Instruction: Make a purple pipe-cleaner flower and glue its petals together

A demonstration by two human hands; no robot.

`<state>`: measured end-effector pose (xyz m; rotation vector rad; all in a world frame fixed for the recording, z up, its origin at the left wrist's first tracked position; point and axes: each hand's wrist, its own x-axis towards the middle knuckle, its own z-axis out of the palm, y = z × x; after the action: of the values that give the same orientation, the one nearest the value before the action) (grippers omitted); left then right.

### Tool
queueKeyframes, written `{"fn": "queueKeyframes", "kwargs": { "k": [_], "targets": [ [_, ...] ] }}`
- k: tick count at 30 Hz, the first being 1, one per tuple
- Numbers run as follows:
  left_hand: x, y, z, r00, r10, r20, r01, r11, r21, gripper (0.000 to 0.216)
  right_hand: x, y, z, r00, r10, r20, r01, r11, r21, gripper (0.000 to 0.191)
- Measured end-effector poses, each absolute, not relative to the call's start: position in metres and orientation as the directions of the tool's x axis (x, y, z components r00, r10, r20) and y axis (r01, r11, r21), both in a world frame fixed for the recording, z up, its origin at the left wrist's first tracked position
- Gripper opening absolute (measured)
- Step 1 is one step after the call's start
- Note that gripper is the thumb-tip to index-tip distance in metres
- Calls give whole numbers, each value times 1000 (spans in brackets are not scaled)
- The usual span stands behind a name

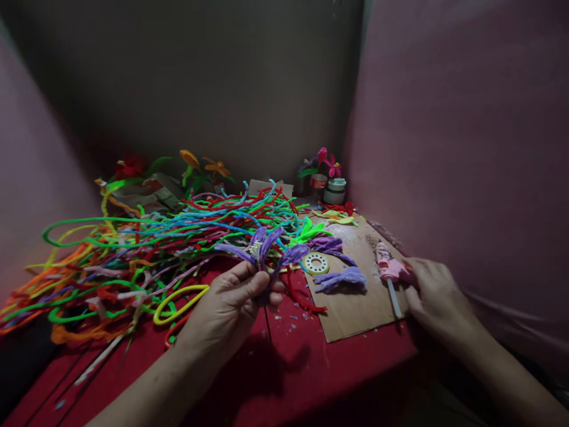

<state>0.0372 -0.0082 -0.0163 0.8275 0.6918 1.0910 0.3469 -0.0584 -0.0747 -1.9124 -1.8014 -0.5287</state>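
My left hand (pixel 237 290) pinches the base of a purple pipe-cleaner flower (pixel 267 243) between thumb and fingers; its petals spread upward around pale stamens. On the right, my right hand (pixel 438 296) has its fingers closed at the handle of a pink hot glue gun (pixel 391 267). A translucent glue stick (pixel 394 299) sticks out of the gun toward me. The gun rests over a piece of cardboard (pixel 351 320). Between my hands lie a bundle of purple pipe-cleaner petals (pixel 342 279) and a round yellow-rimmed roll (pixel 316 263).
A large heap of coloured pipe cleaners (pixel 213 219) covers the left of the red table (pixel 311 367). Bright green leaves (pixel 307 230) lie by the cardboard. Behind stand finished flowers (pixel 329 163) and a small jar (pixel 335 191). Pink cloth (pixel 457 148) hangs at the right.
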Motion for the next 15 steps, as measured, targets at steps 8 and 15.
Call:
{"fn": "queueKeyframes", "kwargs": {
  "k": [8,15],
  "targets": [
    [37,-4,-25,286,950,-122,-461,249,852,13,373,-52,-85,122,910,397,990,-140,18,31],
    [35,-1,-30,287,946,-148,-474,275,837,11,378,-45,-86,122,881,457,988,-64,-139,33]
  ]
}}
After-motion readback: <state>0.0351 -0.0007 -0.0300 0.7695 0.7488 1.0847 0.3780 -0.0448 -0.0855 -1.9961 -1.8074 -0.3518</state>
